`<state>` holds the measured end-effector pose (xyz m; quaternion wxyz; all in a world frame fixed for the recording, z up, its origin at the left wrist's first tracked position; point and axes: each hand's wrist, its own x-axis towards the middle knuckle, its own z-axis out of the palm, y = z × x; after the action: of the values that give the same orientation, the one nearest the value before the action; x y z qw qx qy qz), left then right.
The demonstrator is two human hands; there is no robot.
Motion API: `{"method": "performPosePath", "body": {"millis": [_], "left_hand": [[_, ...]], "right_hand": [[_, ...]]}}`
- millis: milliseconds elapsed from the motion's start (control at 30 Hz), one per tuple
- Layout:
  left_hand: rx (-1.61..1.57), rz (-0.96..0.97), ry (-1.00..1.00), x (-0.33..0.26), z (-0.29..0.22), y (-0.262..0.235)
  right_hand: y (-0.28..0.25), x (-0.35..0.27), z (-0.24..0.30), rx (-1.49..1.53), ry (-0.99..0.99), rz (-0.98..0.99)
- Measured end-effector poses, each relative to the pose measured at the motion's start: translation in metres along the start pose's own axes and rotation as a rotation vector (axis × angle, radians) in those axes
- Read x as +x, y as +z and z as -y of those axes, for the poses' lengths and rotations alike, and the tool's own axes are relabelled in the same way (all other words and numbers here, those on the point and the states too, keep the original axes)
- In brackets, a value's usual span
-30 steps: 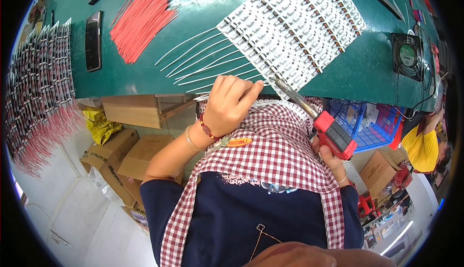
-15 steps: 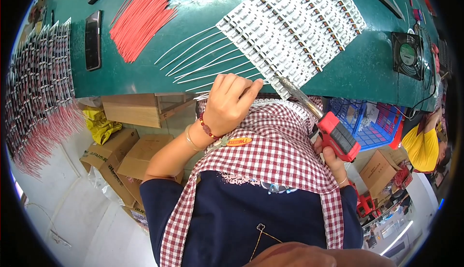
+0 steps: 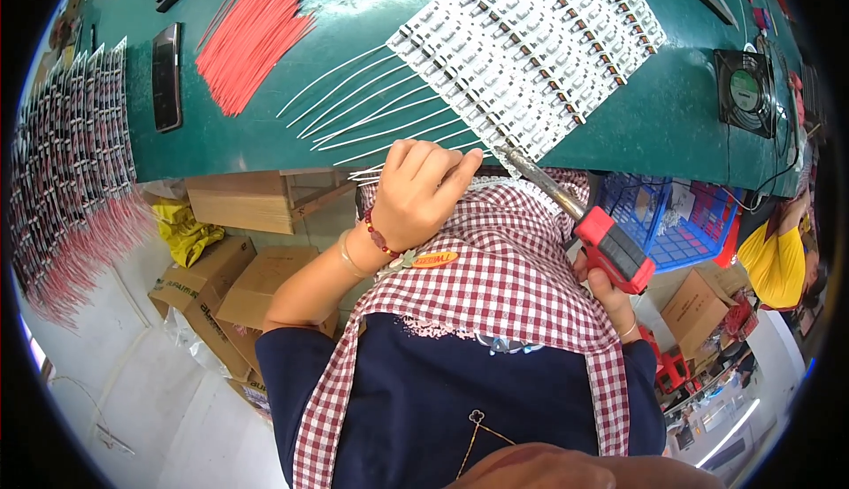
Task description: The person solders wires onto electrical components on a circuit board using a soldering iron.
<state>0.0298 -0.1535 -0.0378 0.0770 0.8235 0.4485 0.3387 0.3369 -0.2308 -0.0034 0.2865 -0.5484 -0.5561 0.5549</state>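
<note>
At the near edge of the green table [image 3: 221,148], a white rectangular circuit-board panel [image 3: 531,60] is laid flat, thin white wires [image 3: 376,118] trailed off its left side. A red-and-black soldering iron [image 3: 612,246] is clamped in the right hand [image 3: 606,292]; since half a second ago its tip has been shifted slightly toward the panel's near corner. Probably a small re-aim only. Left hand [image 3: 414,187] is curled beside the tip; whether a wire is pinched can't be told.
</note>
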Motion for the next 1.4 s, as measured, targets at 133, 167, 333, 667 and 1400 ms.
{"method": "performPosePath", "body": {"millis": [133,167,333,667,1400], "left_hand": [[-0.009,0.001,-0.008,0.000,0.000,0.000],[-0.010,0.000,-0.007,0.001,0.000,0.000],[-0.018,0.007,-0.012,-0.001,0.000,0.002],[-0.107,0.005,-0.085,0.001,-0.005,0.003],[-0.091,0.039,-0.142,-0.001,-0.009,0.005]], "right_hand": [[0.003,-0.003,-0.001,-0.011,0.061,-0.027],[0.002,-0.002,0.001,-0.012,0.061,-0.028],[0.002,-0.001,0.001,-0.087,0.014,-0.013],[-0.002,-0.002,0.001,0.016,0.001,-0.008],[-0.004,-0.007,0.000,0.010,0.007,-0.028]]}}
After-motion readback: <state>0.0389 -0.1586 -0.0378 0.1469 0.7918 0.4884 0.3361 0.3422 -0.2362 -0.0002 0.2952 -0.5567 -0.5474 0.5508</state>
